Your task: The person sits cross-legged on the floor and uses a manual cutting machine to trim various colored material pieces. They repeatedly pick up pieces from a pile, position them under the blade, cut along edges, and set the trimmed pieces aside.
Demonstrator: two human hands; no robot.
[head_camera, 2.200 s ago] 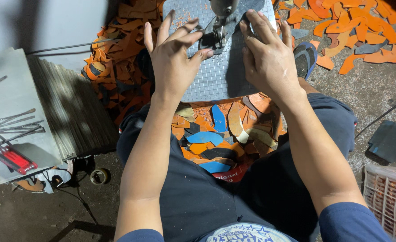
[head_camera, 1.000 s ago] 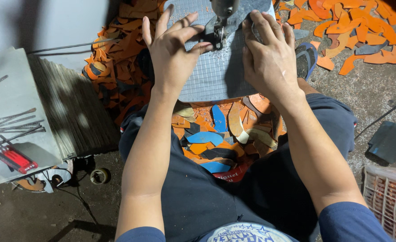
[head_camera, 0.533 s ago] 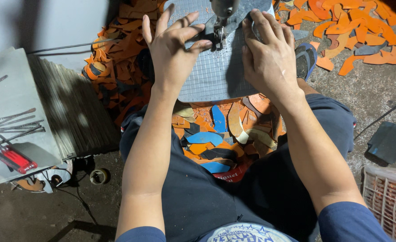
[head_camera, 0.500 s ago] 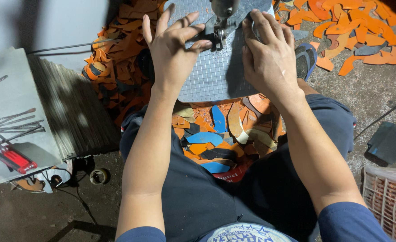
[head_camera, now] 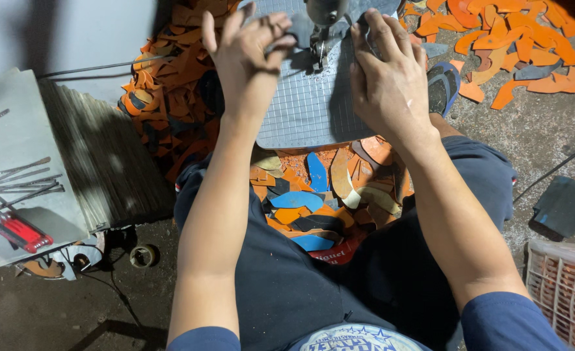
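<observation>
Left hand (head_camera: 252, 55) curled its index and middle fingers down onto the dark grey piece (head_camera: 299, 29) by the machine's metal head (head_camera: 323, 13); earlier they were spread flat on the gridded plate (head_camera: 313, 97). Right hand (head_camera: 388, 78) slid a bit further up toward the head, fingertips closing in on the same piece. Both hands ended slightly closer together.

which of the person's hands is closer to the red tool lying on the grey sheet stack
Left. The left hand is up at the gridded work plate, on the same side as the red tool; the right hand lies farther across.
</observation>
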